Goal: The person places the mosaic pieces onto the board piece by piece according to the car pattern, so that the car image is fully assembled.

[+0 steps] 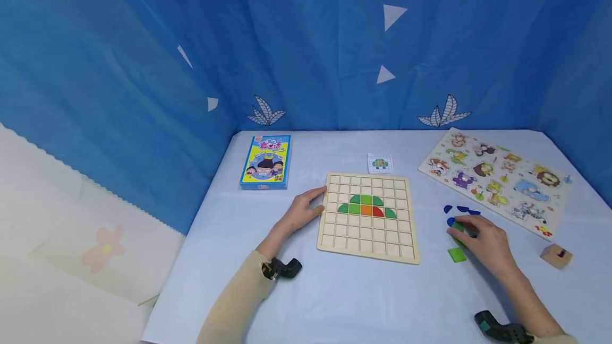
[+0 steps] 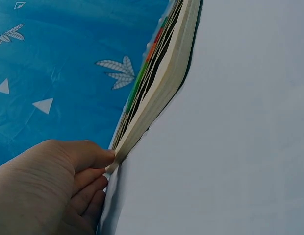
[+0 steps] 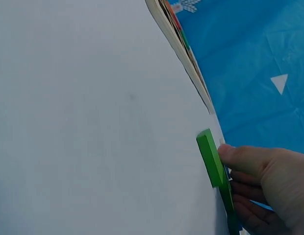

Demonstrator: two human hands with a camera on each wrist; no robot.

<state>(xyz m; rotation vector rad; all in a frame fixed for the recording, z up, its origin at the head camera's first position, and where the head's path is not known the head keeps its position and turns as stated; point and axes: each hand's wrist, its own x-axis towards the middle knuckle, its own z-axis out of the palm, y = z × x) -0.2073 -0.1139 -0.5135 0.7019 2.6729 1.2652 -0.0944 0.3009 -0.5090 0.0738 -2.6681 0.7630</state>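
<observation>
A square wooden grid board (image 1: pixel 365 238) lies in the middle of the table, with green, orange and red tiles set in its upper rows. My left hand (image 1: pixel 300 211) rests at its left edge, thumb and fingers touching the side. To the right of the board, my right hand (image 1: pixel 485 240) pinches a green tile (image 1: pixel 458 225) between thumb and forefinger, partly hidden by the fingers. A green square tile (image 1: pixel 457 255) lies just below that hand, also seen as a green tile (image 3: pixel 209 156) in the right wrist view. Several blue pieces (image 1: pixel 462 208) lie beyond the fingers.
Behind the board lies a small pattern card (image 1: pixel 380 163). A blue and yellow box (image 1: pixel 265 162) stands at the back left. An animal puzzle board (image 1: pixel 497 177) lies at the back right, with a wooden block (image 1: pixel 556 255) nearer its right end.
</observation>
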